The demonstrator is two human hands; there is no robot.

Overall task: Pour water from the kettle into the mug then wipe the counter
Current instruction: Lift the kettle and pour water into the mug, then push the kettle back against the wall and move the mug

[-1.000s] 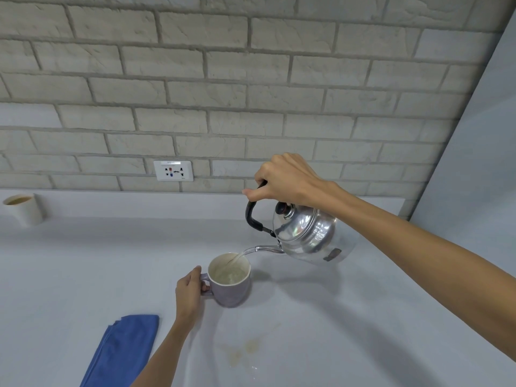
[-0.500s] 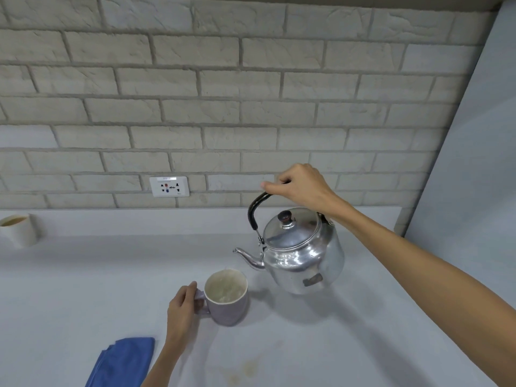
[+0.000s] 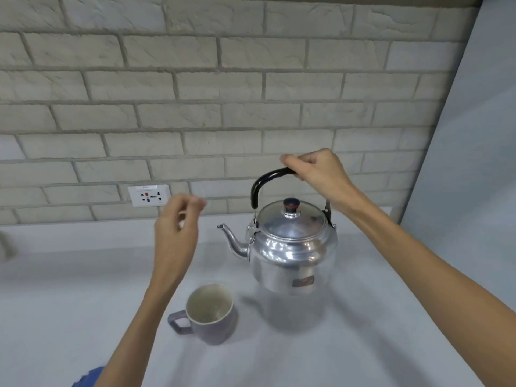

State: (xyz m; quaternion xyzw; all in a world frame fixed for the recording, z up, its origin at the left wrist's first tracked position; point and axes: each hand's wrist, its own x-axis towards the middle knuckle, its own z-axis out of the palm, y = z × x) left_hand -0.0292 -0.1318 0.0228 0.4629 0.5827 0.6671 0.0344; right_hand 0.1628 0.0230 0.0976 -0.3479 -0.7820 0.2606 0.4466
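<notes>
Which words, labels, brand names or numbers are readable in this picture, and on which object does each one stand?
No text can be read here.
Kettle: a small dark label low on its body, too blurred to read.
Wall socket: a thin strip of print along its top edge, too small to read; the coloured marks below are only its holes.
Mug: no text visible.

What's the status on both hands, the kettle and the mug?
Right hand gripping kettle handle, kettle upright. Left hand raised, empty, off the mug. Blue cloth untouched at bottom edge.
</notes>
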